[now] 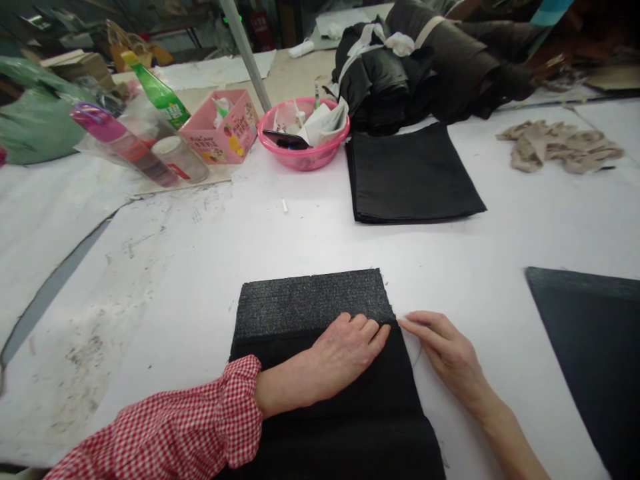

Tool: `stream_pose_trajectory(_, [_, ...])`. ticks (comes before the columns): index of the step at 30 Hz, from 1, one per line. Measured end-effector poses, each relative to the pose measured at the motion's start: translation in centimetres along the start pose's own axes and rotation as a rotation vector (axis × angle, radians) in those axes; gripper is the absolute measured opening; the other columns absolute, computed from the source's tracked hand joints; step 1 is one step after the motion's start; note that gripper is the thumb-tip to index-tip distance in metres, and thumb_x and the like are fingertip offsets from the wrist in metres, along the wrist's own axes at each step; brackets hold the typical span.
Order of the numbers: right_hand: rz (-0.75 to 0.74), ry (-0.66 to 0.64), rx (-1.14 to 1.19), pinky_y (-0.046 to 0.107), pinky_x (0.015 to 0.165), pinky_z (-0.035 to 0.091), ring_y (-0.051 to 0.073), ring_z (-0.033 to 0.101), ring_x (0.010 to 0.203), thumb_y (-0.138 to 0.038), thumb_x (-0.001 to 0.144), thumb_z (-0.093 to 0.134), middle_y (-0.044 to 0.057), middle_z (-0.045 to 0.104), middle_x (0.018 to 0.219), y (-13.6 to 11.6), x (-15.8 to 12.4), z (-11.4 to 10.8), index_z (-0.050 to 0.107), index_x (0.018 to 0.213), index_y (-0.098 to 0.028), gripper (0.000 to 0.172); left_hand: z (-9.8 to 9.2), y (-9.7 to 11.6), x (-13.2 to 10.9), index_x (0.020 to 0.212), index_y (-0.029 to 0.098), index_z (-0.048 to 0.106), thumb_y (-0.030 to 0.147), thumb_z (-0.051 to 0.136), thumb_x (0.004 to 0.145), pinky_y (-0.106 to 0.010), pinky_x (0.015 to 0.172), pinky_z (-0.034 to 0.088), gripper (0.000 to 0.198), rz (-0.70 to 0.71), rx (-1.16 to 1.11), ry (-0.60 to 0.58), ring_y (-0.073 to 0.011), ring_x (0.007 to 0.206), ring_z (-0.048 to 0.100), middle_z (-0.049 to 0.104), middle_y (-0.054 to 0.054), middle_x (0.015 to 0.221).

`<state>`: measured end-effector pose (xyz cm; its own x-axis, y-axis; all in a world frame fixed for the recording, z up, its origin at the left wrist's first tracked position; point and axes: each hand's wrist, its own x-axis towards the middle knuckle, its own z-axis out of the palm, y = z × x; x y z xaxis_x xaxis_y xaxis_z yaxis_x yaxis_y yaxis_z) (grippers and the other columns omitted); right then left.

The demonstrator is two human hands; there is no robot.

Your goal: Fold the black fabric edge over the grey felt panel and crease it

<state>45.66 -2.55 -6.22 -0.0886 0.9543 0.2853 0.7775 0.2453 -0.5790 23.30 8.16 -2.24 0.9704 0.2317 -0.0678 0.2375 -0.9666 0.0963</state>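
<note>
A black fabric piece (pixel 340 407) lies on the white table in front of me, with a speckled dark grey strip (pixel 310 301) along its far end. My left hand (pixel 347 343), in a red checked sleeve, rests across the fabric where strip and plain cloth meet. Its fingers are curled together on the cloth near the right edge. My right hand (pixel 450 357) comes in from the right, thumb and forefinger pinched at that same edge, just beside the left fingertips. Loose threads hang along the right edge.
Beyond lies a stack of black cloth (pixel 415 175); another dark piece (pixel 595 360) is at right. Farther back are a pink basin (pixel 305 157) with small items, a pink box (pixel 220 130), bottles, dark fabric rolls (pixel 440 60) and beige scraps (pixel 555 143). Chalk (pixel 285 206) lies mid-table.
</note>
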Motion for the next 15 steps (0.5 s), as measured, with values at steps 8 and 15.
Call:
stream_pose_trajectory(8, [-0.032,-0.050,-0.207,0.040,0.098,0.049,0.021,0.053,0.116,-0.003,0.095,0.044,0.007,0.054,0.127,-0.75,-0.40,0.52,0.054,0.135,-0.034,0.052,0.39,0.03,0.00,0.137,0.011,0.040,0.017,0.041,0.100,-0.033,0.065,0.039,0.037,-0.006,-0.012,0.015,-0.0210,0.083,0.048,0.051,-0.006,0.095])
stream_pose_trajectory(15, [-0.061,-0.072,-0.292,0.038,0.103,0.046,0.021,0.050,0.121,-0.004,0.095,0.047,0.007,0.055,0.128,-0.48,-1.05,0.78,0.049,0.140,-0.029,0.052,0.14,-0.06,-0.34,0.138,0.011,0.040,0.018,0.040,0.101,-0.034,0.067,0.041,0.037,-0.010,-0.017,0.023,-0.0215,0.086,0.048,0.053,-0.006,0.097])
